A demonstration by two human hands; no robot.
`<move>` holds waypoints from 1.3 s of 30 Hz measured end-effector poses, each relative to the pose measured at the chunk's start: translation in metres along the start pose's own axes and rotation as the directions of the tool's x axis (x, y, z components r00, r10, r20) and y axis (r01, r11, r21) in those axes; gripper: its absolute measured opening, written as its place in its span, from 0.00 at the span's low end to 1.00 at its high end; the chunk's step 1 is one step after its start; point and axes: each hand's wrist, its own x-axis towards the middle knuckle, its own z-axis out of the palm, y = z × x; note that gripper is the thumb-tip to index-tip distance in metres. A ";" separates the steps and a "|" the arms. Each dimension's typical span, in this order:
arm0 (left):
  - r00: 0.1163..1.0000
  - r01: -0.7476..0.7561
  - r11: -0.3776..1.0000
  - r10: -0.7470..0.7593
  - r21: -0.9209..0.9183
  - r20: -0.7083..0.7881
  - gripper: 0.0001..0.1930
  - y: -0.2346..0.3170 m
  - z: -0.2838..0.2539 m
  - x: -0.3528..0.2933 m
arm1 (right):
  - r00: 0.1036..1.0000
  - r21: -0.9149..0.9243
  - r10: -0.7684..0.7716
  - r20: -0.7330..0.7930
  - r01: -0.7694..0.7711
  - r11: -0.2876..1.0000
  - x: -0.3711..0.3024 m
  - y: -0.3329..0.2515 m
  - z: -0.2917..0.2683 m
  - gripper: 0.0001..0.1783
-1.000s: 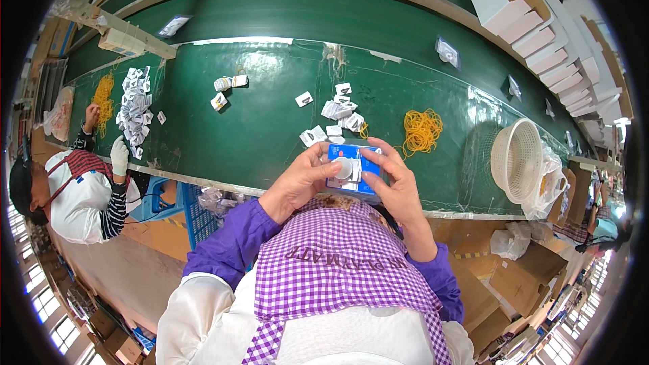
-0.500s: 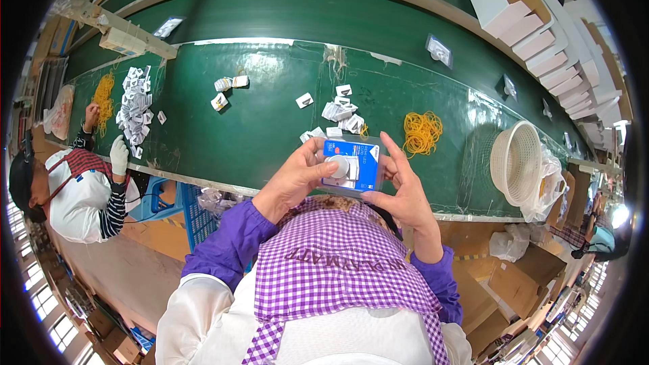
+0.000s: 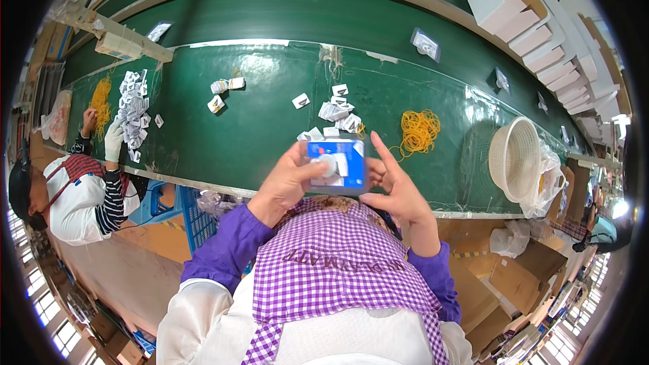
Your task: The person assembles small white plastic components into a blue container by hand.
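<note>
In front of my apron, just over the bench's near edge, is a blue card in a clear plastic pack (image 3: 354, 165). A round white piece (image 3: 330, 165) and a small white paper lie on its face, slightly smeared by motion. My left hand (image 3: 285, 180) grips the pack at its left side, thumb across the front and fingers behind. At the right edge, my right hand (image 3: 400, 195) has its thumb and index finger spread apart. Its other fingers are bent close to the pack's edge; whether they touch it I cannot tell. Beyond the pack lie several small folded white papers (image 3: 338, 111).
A tangle of yellow rubber bands (image 3: 420, 131) lies right of the papers, with a white basket (image 3: 515, 160) farther right. Clear packs (image 3: 425, 45) rest on the green belt (image 3: 338, 17). At left, a co-worker's gloved hand (image 3: 113, 139) touches a paper pile (image 3: 134, 109). White boxes (image 3: 534, 37) stand far right.
The pack has shifted left in my left hand, and my right thumb has come off its edge. Packs on the belt have moved left. The co-worker's gloved hand has moved up to the pile.
</note>
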 end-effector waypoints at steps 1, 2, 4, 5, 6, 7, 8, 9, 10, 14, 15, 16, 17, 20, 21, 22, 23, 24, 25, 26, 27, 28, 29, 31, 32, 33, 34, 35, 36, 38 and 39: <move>0.999 -0.014 1.000 0.014 0.009 -0.032 0.26 0.000 -0.007 0.002 | 0.998 0.009 0.058 0.000 -0.058 0.998 0.002 0.009 -0.014 0.51; 0.997 -0.029 0.999 0.030 0.018 -0.068 0.24 0.001 -0.017 0.005 | 0.998 0.108 0.040 -0.038 -0.036 0.993 0.007 0.018 -0.026 0.43; 0.993 -0.062 0.997 0.066 0.038 -0.100 0.21 0.007 -0.030 0.006 | 0.938 -0.080 0.008 -0.346 -0.038 0.996 0.023 0.057 -0.051 0.27; 0.989 -0.071 0.997 0.076 0.045 -0.129 0.21 0.009 -0.033 0.004 | 0.938 -0.080 0.008 -0.348 -0.038 0.996 0.029 0.070 -0.055 0.27; 0.983 -0.082 0.995 0.090 0.052 -0.161 0.21 0.011 -0.036 0.003 | 0.900 -0.274 -0.046 -0.434 -0.083 0.958 0.038 0.080 -0.057 0.17; 0.981 -0.089 0.995 0.096 0.049 -0.167 0.21 0.010 -0.039 0.003 | 0.856 -0.453 -0.119 -0.502 -0.144 0.880 0.047 0.089 -0.060 0.10; 0.981 -0.090 0.995 0.097 0.049 -0.166 0.21 0.008 -0.039 0.004 | 0.856 -0.455 -0.121 -0.502 -0.143 0.879 0.057 0.096 -0.060 0.10; 0.981 -0.100 0.994 0.107 0.047 -0.163 0.21 0.006 -0.039 0.005 | 0.792 -0.471 -0.127 -0.597 -0.218 0.855 0.067 0.104 -0.058 0.09; 0.980 -0.109 0.993 0.115 0.047 -0.164 0.21 0.004 -0.039 0.004 | 0.719 -0.474 -0.135 -0.682 -0.293 0.830 0.078 0.112 -0.057 0.10; 0.983 -0.046 0.999 0.045 -0.003 -0.179 0.23 0.001 -0.027 0.004 | 0.667 -0.230 -0.003 -0.745 -0.253 0.940 0.104 0.130 -0.066 0.11; 0.985 -0.034 0.999 0.030 -0.021 -0.170 0.23 0.000 -0.024 0.003 | 0.666 -0.230 -0.005 -0.746 -0.250 0.941 0.103 0.130 -0.069 0.11; 0.986 -0.026 0.999 0.018 -0.043 -0.168 0.22 0.000 -0.025 0.003 | 0.700 -0.062 0.088 -0.708 -0.186 0.981 0.102 0.123 -0.070 0.09; 0.985 -0.030 0.998 0.022 -0.046 -0.171 0.22 0.000 -0.027 0.002 | 0.736 0.111 0.171 -0.655 -0.129 0.985 0.099 0.115 -0.072 0.08; 0.996 -0.003 0.994 -0.007 -0.111 -0.087 0.24 0.002 -0.032 0.000 | 0.810 0.318 0.163 -0.564 0.031 0.947 0.078 0.097 -0.069 0.06; 0.996 -0.001 0.994 -0.009 -0.114 -0.085 0.24 0.003 -0.030 -0.001 | 0.845 0.349 0.152 -0.514 0.044 0.936 0.070 0.089 -0.067 0.07; 0.999 0.004 0.991 -0.010 -0.132 -0.042 0.25 0.005 -0.024 -0.003 | 0.843 0.348 0.151 -0.517 0.046 0.936 0.062 0.077 -0.061 0.07; 1.000 0.009 0.989 -0.009 -0.151 -0.001 0.26 0.006 -0.022 -0.003 | 0.884 0.452 0.135 -0.447 0.093 0.887 0.057 0.067 -0.053 0.07; 1.000 0.011 0.989 -0.011 -0.150 0.001 0.26 0.006 -0.022 -0.001 | 0.919 0.552 0.109 -0.378 0.130 0.823 0.054 0.060 -0.049 0.07; 0.996 0.030 0.992 -0.019 -0.124 0.087 0.26 0.005 -0.022 0.000 | 0.918 0.553 0.107 -0.381 0.133 0.823 0.052 0.055 -0.047 0.07; 0.985 0.047 0.994 -0.029 -0.097 0.172 0.27 0.004 -0.021 0.002 | 0.939 0.501 0.080 -0.334 0.105 0.859 0.049 0.051 -0.046 0.07; 0.984 0.048 0.994 -0.031 -0.094 0.174 0.27 0.004 -0.019 0.004 | 0.957 0.445 0.056 -0.284 0.080 0.892 0.048 0.050 -0.046 0.06; 0.983 0.060 0.993 -0.042 -0.098 0.180 0.28 0.003 -0.015 0.004 | 0.953 0.443 0.053 -0.298 0.089 0.892 0.042 0.054 -0.050 0.06; 0.982 0.065 0.993 -0.046 -0.097 0.186 0.29 0.005 -0.013 0.011 | 0.893 0.027 0.019 -0.449 -0.008 1.000 0.046 0.063 -0.058 0.06; 0.979 0.067 0.992 -0.044 -0.110 0.201 0.29 0.006 -0.013 0.015 | 0.820 -0.193 -0.090 -0.566 -0.026 0.981 0.046 0.070 -0.063 0.04; 0.978 0.075 0.989 -0.047 -0.131 0.205 0.30 0.004 -0.017 0.010 | 0.819 -0.189 -0.086 -0.567 -0.028 0.982 0.045 0.062 -0.054 0.04; 0.975 0.071 0.988 -0.040 -0.136 0.217 0.31 0.002 -0.020 0.007 | 0.841 -0.046 -0.108 -0.530 0.099 0.994 0.042 0.052 -0.046 0.03; 0.974 0.072 0.988 -0.041 -0.133 0.221 0.31 0.003 -0.019 0.006 | 0.856 0.099 -0.145 -0.497 0.222 0.970 0.042 0.041 -0.042 0.02; 0.977 0.072 0.987 -0.042 -0.140 0.207 0.32 0.004 -0.016 0.005 | 0.854 0.098 -0.148 -0.499 0.225 0.970 0.041 0.037 -0.042 0.02; 0.980 0.072 0.986 -0.043 -0.148 0.193 0.33 0.005 -0.014 0.005 | 0.878 0.212 -0.159 -0.452 0.279 0.937 0.040 0.034 -0.042 0.02; 0.976 0.068 0.987 -0.035 -0.147 0.214 0.34 0.004 -0.010 0.005 | 0.899 0.330 -0.173 -0.402 0.318 0.889 0.036 0.026 -0.036 0.02; 0.971 0.064 0.987 -0.027 -0.147 0.236 0.34 0.004 -0.009 0.006 | 0.916 0.438 -0.150 -0.373 0.316 0.842 0.034 0.022 -0.029 0.02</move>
